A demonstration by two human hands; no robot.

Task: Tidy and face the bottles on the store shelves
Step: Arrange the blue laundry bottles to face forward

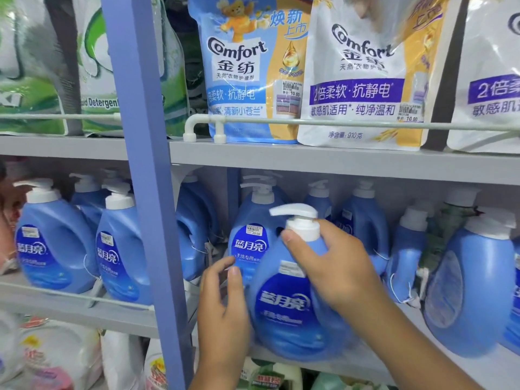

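A blue pump bottle (289,311) with a white pump head stands at the front edge of the middle shelf (337,161), its dark blue label facing me. My right hand (334,266) grips its neck and shoulder just below the pump. My left hand (225,299) lies against the bottle's left side with loosely bent fingers. Directly behind stands another blue pump bottle (250,237), label forward with a price sticker. More blue bottles fill the row to the right (472,294) and, left of the post, two face forward (56,243).
A blue upright post (146,192) divides the shelving. Softener refill pouches (253,68) stand on the upper shelf behind a white rail (337,122). Green detergent bags (36,80) are at upper left. White and pink packs (56,356) lie on the lower shelf.
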